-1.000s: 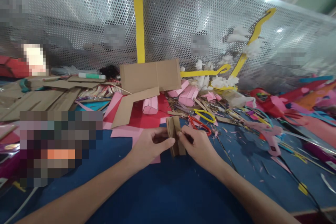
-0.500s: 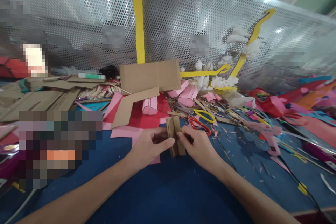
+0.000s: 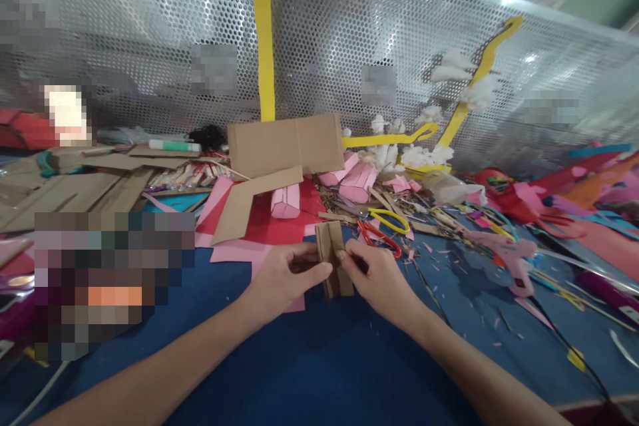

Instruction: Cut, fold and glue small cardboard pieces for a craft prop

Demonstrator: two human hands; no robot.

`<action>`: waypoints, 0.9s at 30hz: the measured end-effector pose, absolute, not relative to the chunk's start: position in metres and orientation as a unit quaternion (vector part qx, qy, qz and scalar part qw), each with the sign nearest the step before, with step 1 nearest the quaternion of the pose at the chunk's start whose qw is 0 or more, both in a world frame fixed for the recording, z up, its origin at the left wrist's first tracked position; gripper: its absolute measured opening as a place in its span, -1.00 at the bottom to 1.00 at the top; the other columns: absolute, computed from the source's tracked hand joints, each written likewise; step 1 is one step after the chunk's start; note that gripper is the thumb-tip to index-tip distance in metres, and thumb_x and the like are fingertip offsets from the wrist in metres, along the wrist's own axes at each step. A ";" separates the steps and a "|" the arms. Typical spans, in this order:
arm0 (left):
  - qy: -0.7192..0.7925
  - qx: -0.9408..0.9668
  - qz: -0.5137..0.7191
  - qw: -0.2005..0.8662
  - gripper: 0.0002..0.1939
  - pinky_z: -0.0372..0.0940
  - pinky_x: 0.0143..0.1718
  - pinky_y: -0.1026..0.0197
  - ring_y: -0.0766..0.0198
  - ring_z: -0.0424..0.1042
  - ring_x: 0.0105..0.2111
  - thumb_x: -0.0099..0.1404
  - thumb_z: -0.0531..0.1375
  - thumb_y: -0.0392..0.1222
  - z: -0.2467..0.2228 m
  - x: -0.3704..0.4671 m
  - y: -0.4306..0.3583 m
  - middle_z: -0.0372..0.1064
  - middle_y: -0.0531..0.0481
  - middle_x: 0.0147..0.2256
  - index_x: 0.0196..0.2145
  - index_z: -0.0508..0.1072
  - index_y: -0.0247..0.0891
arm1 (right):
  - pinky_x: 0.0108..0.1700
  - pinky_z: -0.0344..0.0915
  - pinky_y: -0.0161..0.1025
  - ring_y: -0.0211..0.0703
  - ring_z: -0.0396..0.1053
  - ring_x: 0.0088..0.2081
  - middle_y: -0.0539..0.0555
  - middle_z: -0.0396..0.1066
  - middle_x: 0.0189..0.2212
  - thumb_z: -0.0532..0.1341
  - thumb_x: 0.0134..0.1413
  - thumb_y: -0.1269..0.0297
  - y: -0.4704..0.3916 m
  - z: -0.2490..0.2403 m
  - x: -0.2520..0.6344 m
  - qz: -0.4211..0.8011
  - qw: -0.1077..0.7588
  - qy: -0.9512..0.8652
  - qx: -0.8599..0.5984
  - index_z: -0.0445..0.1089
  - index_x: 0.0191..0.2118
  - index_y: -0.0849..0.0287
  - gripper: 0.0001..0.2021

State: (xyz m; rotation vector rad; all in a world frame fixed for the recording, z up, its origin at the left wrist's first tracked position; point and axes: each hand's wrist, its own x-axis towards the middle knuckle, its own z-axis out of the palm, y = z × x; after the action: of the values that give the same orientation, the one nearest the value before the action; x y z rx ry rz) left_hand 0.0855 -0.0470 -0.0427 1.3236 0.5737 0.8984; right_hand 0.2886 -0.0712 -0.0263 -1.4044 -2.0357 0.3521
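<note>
A small folded piece of brown cardboard (image 3: 333, 246) stands upright between my two hands, above the blue table (image 3: 329, 359). My left hand (image 3: 284, 279) grips its left side between thumb and fingers. On the other side, my right hand (image 3: 374, 273) pinches the right part with thumb and forefinger. Just behind are red-handled scissors (image 3: 382, 243) and yellow-handled scissors (image 3: 389, 219). Pink paper (image 3: 239, 251) and a folded pink paper box (image 3: 286, 203) lie behind my left hand.
A cardboard sheet (image 3: 287, 145) stands against the perforated metal panel (image 3: 329, 33). Cardboard scraps (image 3: 64, 196) cover the back left. At the right lie a pink glue gun (image 3: 514, 256) with its black cable, and coloured paper scraps. Pixelated patches hide part of the left side.
</note>
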 end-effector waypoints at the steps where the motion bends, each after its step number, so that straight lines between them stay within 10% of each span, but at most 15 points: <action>1: 0.254 0.585 0.397 0.661 -0.59 0.38 0.13 -0.01 0.06 0.55 0.01 0.32 0.33 -0.14 -0.043 0.085 -0.047 0.54 -0.14 0.07 0.11 0.52 -0.25 | -0.46 -0.07 -0.30 -0.32 -0.01 -0.53 -0.15 0.02 -0.61 0.09 0.36 0.27 -0.071 -0.026 0.289 0.133 0.316 -0.773 -0.533 0.04 -0.49 0.13 -0.65; 27: 0.250 0.587 0.400 0.658 -0.58 0.39 0.13 0.01 0.05 0.55 0.02 0.32 0.33 -0.13 -0.046 0.086 -0.045 0.54 -0.14 0.06 0.11 0.52 -0.24 | -0.45 -0.07 -0.30 -0.32 -0.01 -0.53 -0.15 0.01 -0.61 0.09 0.36 0.30 -0.070 -0.026 0.288 0.126 0.321 -0.779 -0.523 0.03 -0.49 0.12 -0.65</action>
State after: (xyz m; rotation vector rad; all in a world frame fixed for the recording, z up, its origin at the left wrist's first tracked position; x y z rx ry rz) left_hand 0.0865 -0.0454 -0.0458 1.3284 0.5671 0.9061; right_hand 0.2878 -0.0703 -0.0263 -1.3749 -2.0463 0.3306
